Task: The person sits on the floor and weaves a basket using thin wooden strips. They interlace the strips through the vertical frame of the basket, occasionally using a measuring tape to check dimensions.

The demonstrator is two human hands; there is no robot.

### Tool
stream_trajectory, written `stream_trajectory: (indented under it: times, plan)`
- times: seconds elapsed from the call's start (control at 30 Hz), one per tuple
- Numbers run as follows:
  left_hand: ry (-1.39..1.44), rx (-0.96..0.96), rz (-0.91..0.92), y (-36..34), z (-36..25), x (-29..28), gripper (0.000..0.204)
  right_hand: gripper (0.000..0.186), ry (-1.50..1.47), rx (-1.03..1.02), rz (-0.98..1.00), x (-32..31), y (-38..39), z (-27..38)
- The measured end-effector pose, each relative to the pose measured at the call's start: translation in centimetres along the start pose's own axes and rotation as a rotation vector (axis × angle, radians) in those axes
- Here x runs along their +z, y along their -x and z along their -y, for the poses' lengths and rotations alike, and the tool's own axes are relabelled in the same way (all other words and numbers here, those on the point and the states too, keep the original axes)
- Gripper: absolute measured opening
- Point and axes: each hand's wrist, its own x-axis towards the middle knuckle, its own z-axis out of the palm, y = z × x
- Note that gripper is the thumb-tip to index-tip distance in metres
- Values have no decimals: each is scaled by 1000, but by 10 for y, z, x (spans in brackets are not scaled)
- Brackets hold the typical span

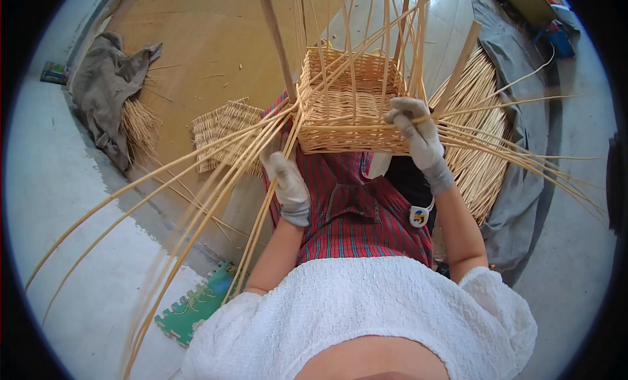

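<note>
A rectangular wicker basket (pixel 350 139) with woven walls stands in front of me, with thin upright rods around it. My right hand (pixel 422 135), in a pale work glove, is closed at the near right corner, fingers and thumb pinching a wicker rod along the near wall's top edge. Below the near left corner, my gloved left hand (pixel 289 184) is closed about the long wicker rods (pixel 252 144) that fan out to the left; some rods partly hide its fingertips. Thicker wooden stakes (pixel 278 46) rise at the corners.
A loose woven panel (pixel 226 135) lies left of the basket. Bundled rods (pixel 481 118) lie on grey cloth (pixel 523 203) at right; another cloth-wrapped bundle (pixel 140 121) is at left. Long rods (pixel 517 154) jut out rightward. A green foam mat (pixel 196 301) lies at lower left.
</note>
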Motion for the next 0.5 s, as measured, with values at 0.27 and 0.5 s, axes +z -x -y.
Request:
stream_trajectory:
  times: [0.27,0.5]
  plan:
    - [-295,-150,356,-60,25,19,85,18,317,-90,-272,9,5,-28]
    - [-188,-208,264,-48,39,25,91,17,408,-82,-292,9,5,-35]
